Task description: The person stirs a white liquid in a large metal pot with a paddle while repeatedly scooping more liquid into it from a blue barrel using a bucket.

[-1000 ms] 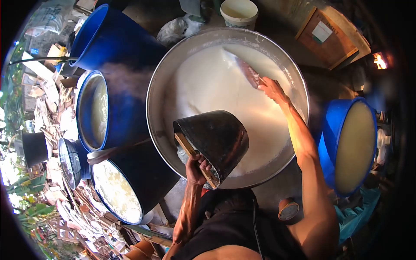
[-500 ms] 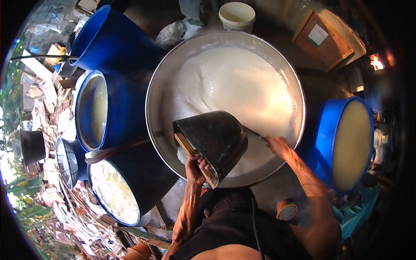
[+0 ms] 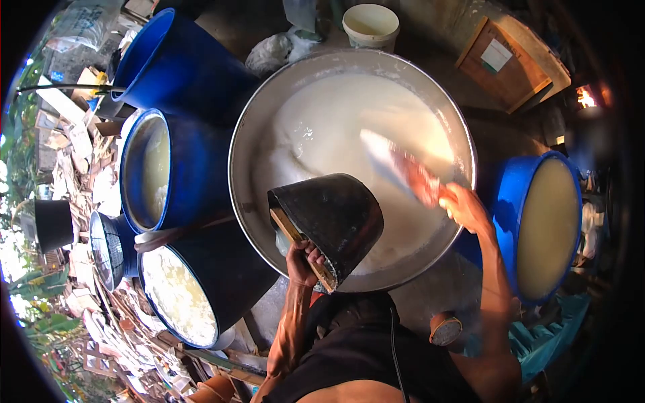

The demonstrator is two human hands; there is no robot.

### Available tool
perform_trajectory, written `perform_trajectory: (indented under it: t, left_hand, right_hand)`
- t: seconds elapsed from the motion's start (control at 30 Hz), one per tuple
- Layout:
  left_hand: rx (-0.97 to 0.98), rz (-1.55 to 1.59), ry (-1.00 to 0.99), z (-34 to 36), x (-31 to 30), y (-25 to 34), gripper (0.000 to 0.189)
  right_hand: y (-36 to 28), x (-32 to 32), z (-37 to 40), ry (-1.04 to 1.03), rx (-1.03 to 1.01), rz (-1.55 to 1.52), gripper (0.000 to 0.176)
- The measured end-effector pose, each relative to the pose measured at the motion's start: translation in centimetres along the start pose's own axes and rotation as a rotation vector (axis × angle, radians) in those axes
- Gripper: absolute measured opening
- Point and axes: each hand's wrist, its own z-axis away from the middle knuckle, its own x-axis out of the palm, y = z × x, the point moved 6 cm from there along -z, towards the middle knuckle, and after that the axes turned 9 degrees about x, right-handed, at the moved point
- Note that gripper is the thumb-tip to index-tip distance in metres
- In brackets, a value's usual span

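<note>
My left hand (image 3: 306, 263) grips the wooden bar of the black bucket (image 3: 329, 225); my right hand (image 3: 463, 207) pinches the paddle (image 3: 406, 169) above white liquid (image 3: 336, 127).

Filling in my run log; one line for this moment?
left hand: gripping wooden bar on dark bucket, tilted over metal pan | right hand: holding blurred paddle over pale liquid | blue tub: right of pan

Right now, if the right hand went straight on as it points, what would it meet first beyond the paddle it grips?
Probably the white liquid: the right hand, gripping the paddle, points across the pan, though its height is unclear.
</note>
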Motion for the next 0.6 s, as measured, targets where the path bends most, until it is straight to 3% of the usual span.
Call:
perform_trajectory:
  t: [0.1, 0.27, 0.3, 0.33, 0.47, 0.53, 0.6]
  left_hand:
    - [-0.002, -0.027, 0.033, 0.0, 0.1, 0.0, 0.013]
    - [0.02, -0.071, 0.093, 0.5, 0.7, 0.3, 0.015]
    - [0.024, -0.09, 0.094, 0.5, 0.8, 0.4, 0.016]
    - [0.025, -0.092, 0.097, 0.5, 0.8, 0.5, 0.016]
    - [0.019, -0.105, 0.166, 1.0, 1.2, 0.6, 0.014]
    - [0.015, -0.108, 0.184, 0.8, 0.6, 0.5, 0.013]
    - [-0.025, 0.016, 0.068, -0.1, -0.6, -0.1, 0.012]
  right_hand:
    - [-1.0, 0.5, -6.8, 0.235, -0.121, -0.111, 0.021]
    - [-3.4, 1.7, -19.0, 0.252, -0.157, -0.242, 0.022]
    - [-4.0, 2.1, -21.2, 0.234, -0.238, -0.186, 0.023]
    - [-4.9, 2.4, -22.0, 0.215, -0.32, -0.129, 0.024]
    - [-5.3, 4.8, -23.5, 0.074, -0.281, 0.054, 0.028]
    - [-5.5, 6.2, -21.4, 0.189, -0.571, 0.19, 0.031]
    - [-3.5, 7.8, -19.7, 0.073, -0.459, 0.232, 0.032]
